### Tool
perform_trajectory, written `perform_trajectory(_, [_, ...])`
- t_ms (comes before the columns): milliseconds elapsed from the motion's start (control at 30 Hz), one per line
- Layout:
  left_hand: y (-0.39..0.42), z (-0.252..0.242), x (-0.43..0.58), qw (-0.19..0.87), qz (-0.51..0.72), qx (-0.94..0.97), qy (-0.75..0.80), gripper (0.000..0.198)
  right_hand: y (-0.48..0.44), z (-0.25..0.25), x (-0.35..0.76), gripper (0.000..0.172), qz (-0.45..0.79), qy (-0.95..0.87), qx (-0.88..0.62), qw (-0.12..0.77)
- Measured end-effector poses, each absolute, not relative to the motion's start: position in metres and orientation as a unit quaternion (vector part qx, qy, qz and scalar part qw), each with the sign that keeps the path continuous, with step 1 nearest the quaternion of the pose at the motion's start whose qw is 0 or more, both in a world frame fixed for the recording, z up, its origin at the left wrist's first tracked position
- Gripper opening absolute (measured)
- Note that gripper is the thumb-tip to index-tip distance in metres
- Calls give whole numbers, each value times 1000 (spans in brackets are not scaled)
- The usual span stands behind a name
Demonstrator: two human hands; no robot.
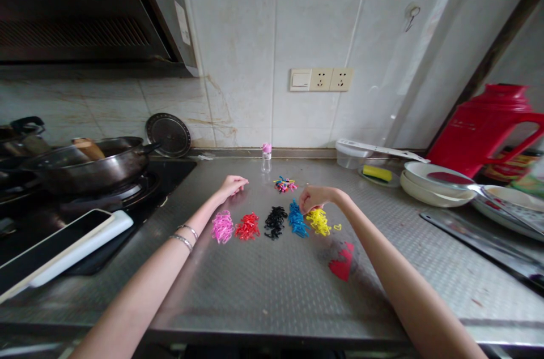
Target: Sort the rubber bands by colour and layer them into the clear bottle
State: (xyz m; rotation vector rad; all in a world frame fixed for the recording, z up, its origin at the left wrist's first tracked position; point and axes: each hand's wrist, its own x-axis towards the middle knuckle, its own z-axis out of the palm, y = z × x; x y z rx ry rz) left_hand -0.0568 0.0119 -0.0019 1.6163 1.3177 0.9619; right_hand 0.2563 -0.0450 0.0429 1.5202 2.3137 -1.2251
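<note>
On the steel counter, small rubber bands lie sorted by colour in a row: a pink pile (223, 227), a red pile (247, 226), a black pile (276, 222), a blue pile (298, 219) and a yellow pile (318, 222). Behind them is a mixed-colour pile (284, 184). My right hand (313, 199) is bent down over the blue and yellow piles, fingers curled together; its fingertips and anything in them are hidden. To the left, my left hand (233, 185) rests on the counter behind the pink pile, fingers loosely stretched and holding nothing.
A small clear bottle with a pink cap (266, 156) stands by the wall. On the left are a phone (59, 248) and a pan (93, 163) on the stove. Bowls (437, 184), a knife (480, 243), a sponge (377, 173) and a red thermos (480, 129) occupy the right.
</note>
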Motion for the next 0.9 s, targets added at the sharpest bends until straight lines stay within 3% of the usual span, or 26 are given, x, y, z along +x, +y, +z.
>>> perform_trajectory(233, [11,-2,-55,404,390,636,529,27,-41,41,262,22,-398,770,498,-3])
perform_trajectory(467, [13,-5,-56,397,391,635,536,27,-22,26,268,26,-202,768,577,-192])
perform_trajectory(600, [14,-6,-57,394,396,632,537,28,-9,12,266,23,-117,760,608,-197])
perform_trajectory(900, [15,-8,-58,393,396,634,535,27,-2,6,248,25,-103,761,617,-171])
